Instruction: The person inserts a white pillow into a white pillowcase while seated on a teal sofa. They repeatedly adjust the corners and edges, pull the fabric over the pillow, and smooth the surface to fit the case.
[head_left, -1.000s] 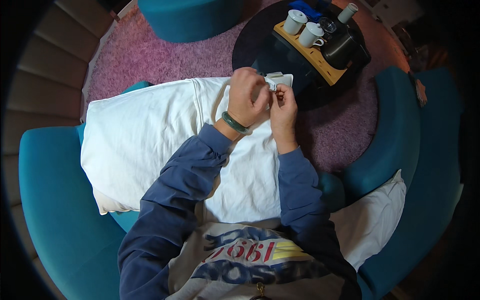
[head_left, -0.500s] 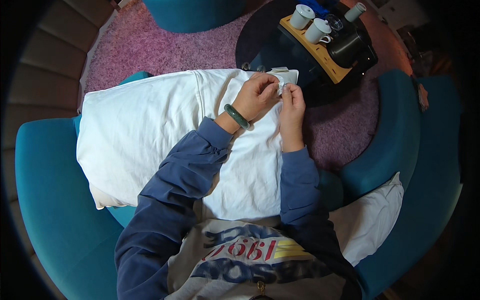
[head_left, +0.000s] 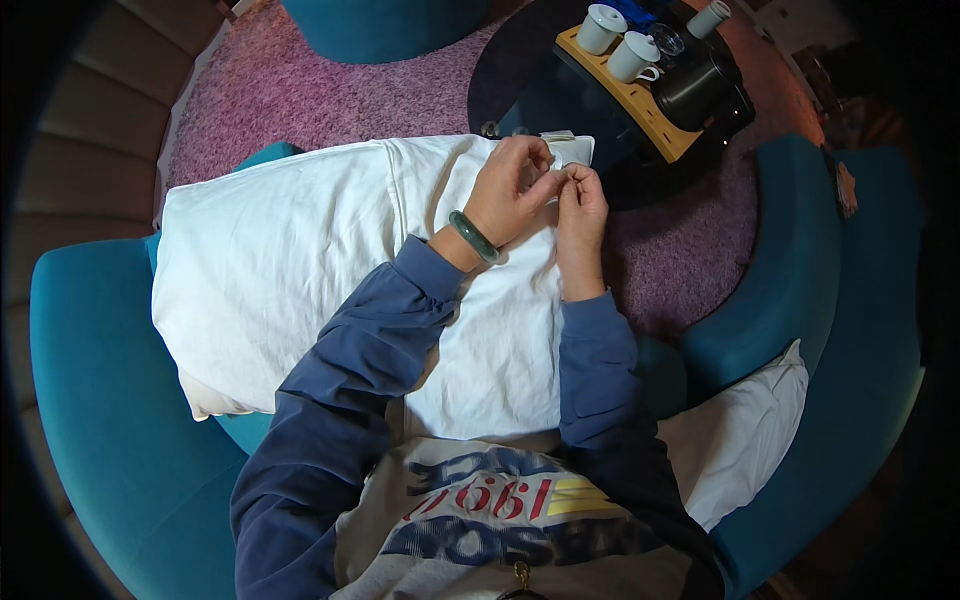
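Note:
A large white cloth-covered cushion (head_left: 280, 260) lies across my lap, wrinkled along its right part. Over its far right corner my two hands meet. My left hand (head_left: 512, 190), with a dark green bangle (head_left: 473, 236) round the wrist, has its fingers curled and its thumb against the right fingertips. My right hand (head_left: 582, 220) is closed in a pinch at the same spot. What lies between the fingertips is too small and hidden to make out. Just beyond them shows a pale, flat corner (head_left: 575, 149) of the cushion or its cover.
Beyond the cushion stands a round dark table (head_left: 520, 70) with a wooden tray (head_left: 665, 135), two lidded white cups (head_left: 634, 60) and a black kettle (head_left: 695, 95). Teal seating (head_left: 95, 400) curves around me. A second white cushion (head_left: 745, 435) lies at my right. Purple carpet (head_left: 260, 95) covers the floor.
My left fingers have lifted and parted a little from the right ones, and the white gathered cloth between them shows less. The cushion has hardly moved.

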